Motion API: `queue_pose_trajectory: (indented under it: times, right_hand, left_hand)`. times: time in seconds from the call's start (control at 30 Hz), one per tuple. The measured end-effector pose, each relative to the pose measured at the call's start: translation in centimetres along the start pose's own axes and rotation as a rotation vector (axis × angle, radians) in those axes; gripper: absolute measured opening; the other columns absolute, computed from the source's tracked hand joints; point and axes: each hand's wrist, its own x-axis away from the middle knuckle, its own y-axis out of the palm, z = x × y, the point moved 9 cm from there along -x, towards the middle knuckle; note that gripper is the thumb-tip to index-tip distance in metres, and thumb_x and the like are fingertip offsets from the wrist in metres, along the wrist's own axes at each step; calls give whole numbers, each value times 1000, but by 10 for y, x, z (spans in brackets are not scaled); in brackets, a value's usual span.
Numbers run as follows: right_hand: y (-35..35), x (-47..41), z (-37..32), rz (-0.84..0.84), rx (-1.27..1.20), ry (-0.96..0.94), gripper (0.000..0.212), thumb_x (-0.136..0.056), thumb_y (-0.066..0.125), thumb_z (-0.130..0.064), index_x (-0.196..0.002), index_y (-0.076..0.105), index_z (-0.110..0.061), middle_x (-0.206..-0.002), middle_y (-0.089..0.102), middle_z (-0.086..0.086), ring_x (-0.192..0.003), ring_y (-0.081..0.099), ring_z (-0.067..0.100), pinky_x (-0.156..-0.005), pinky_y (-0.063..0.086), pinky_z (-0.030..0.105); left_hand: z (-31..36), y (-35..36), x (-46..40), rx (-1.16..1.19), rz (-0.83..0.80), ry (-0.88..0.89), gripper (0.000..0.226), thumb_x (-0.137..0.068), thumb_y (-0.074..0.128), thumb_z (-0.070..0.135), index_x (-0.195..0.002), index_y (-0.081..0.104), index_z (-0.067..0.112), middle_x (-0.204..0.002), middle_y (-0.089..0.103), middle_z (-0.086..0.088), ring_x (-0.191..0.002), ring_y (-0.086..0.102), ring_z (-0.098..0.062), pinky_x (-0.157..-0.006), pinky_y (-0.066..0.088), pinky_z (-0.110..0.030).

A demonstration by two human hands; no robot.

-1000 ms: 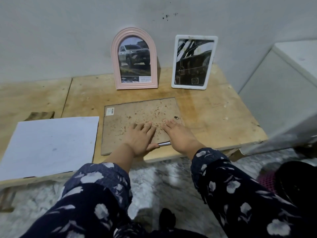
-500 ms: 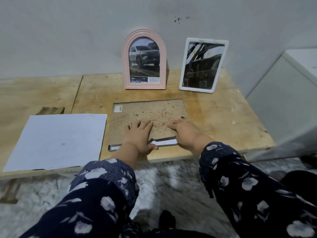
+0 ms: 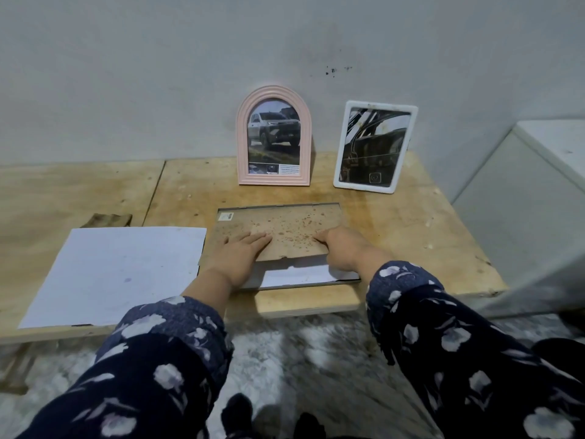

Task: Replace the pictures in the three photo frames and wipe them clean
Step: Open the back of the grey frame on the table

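A third photo frame (image 3: 345, 278) lies face down at the table's front middle. Its speckled brown backing board (image 3: 285, 228) has slid towards the wall, baring a white sheet (image 3: 297, 274) at the near end. My left hand (image 3: 239, 253) presses flat on the board's near left part. My right hand (image 3: 343, 248) rests on its near right edge with fingers straight. A pink arched frame (image 3: 273, 137) with a pickup truck picture stands at the wall. Beside it on the right stands a white rectangular frame (image 3: 375, 147) with a dark car picture.
A large white paper sheet (image 3: 117, 274) lies on the wooden table (image 3: 411, 236) at the left. A folded brownish cloth (image 3: 106, 220) sits behind it. A white cabinet (image 3: 531, 191) stands right of the table. The marble floor shows below the table edge.
Both hands have pushed the backing board away from me, so a widening strip of white sheet shows at the frame's near end. The camera has come closer.
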Motion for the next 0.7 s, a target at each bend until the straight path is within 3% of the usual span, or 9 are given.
queue_pose_trajectory:
  times: [0.13, 0.23, 0.37, 0.5, 0.7]
  right_hand:
    - [-11, 1, -7, 101, 31, -17, 47, -83, 47, -1, -127, 50, -17, -119, 62, 8, -99, 60, 28, -84, 51, 38]
    - [-24, 1, -11, 197, 128, 5, 46, -83, 51, 1, -124, 47, -19, -117, 60, 6, -96, 59, 28, -74, 47, 37]
    - [-48, 6, -4, 254, 11, 33, 61, -90, 42, 2, -144, 39, -28, -140, 51, 5, -118, 53, 30, -91, 43, 34]
    - [-74, 13, 19, 279, -81, 109, 60, -90, 38, 2, -140, 47, -31, -136, 56, 8, -117, 55, 32, -95, 46, 36]
    - [-93, 42, 88, 289, -127, 240, 58, -90, 40, 1, -136, 50, -33, -137, 54, 2, -118, 54, 27, -91, 47, 33]
  left_hand:
    - [-1, -13, -3, -58, 53, 12, 77, -93, 37, -3, -153, 8, 36, -160, 11, 13, -146, 16, -14, -117, 23, -40]
    - [-3, -33, -9, -96, 92, 58, 74, -91, 37, -1, -152, 14, 34, -158, 22, 10, -139, 34, -19, -107, 38, -37]
    - [2, -74, -20, -112, 65, 122, 70, -88, 37, -2, -149, 28, 33, -150, 40, 1, -124, 51, -26, -92, 48, -39]
    - [32, -124, -31, -198, 128, 172, 62, -88, 42, 6, -143, 41, 33, -140, 52, -4, -121, 53, -27, -90, 46, -36]
    - [101, -138, -45, -154, 147, 247, 63, -89, 39, -1, -145, 39, 28, -142, 49, -6, -124, 51, -28, -94, 45, -39]
